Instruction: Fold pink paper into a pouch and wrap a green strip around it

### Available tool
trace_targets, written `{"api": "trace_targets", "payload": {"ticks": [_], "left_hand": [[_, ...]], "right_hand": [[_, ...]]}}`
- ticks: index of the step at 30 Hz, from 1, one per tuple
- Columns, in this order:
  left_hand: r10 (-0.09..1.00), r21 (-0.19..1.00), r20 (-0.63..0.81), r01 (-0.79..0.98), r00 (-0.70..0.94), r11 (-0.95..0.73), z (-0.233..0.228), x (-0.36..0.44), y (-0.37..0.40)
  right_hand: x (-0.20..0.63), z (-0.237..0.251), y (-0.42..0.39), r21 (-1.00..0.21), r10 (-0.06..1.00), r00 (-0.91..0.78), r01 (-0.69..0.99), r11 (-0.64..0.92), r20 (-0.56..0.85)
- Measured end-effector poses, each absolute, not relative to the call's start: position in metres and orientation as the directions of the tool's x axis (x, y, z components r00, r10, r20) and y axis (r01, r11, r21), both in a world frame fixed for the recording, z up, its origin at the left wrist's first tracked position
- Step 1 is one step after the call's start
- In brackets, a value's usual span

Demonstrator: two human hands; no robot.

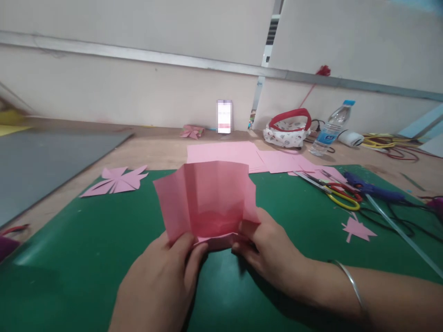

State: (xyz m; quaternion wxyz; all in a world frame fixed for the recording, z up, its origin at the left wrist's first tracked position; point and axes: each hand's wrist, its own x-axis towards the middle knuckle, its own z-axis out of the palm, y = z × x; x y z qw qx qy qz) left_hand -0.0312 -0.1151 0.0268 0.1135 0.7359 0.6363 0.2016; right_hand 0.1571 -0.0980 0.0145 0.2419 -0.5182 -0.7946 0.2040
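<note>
Left fingers (185, 246) and right fingers (247, 237) pinch the bottom fold of the creased pink paper (207, 200), which stands above the green mat (86, 258) near the desk's front edge. Best to keep both pinches level, so the crease sets straight. Scissors (341, 193) lie well off right.

Bare forearms; thin silver bangle (351, 281) on right wrist.

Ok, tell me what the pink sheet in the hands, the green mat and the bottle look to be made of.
Pink sheet: thin matte paper, judging by sharp creases and light showing through. Green mat: probably plastic or vinyl, smooth with a soft sheen. Bottle: clear plastic, see-through with a blue cap and label. Left hand and right hand pinch the sheet's lower edge.
</note>
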Motion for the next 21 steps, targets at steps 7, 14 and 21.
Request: {"api": "trace_targets", "payload": {"ticks": [7,14,21], "left_hand": [[0.983,0.326,0.14,0.932,0.12,-0.16,0.0299,-0.0336,-0.1128],[0.992,0.249,0.061,0.961,0.111,-0.123,0.0237,-0.0327,-0.1153],[0.995,0.333,-0.056,0.941,0.085,-0.062,0.0244,-0.0367,-0.1094]], "right_hand": [[0.1593,0.0178,-0.0964,-0.559,0.905,-0.384,0.717,0.416,0.182],[0.1549,0.0164,-0.0942,-0.5,0.893,-0.377,0.739,0.451,0.248],[0.1505,0.0187,-0.0938,-0.498,0.915,-0.366,0.77,0.399,0.167]]}}
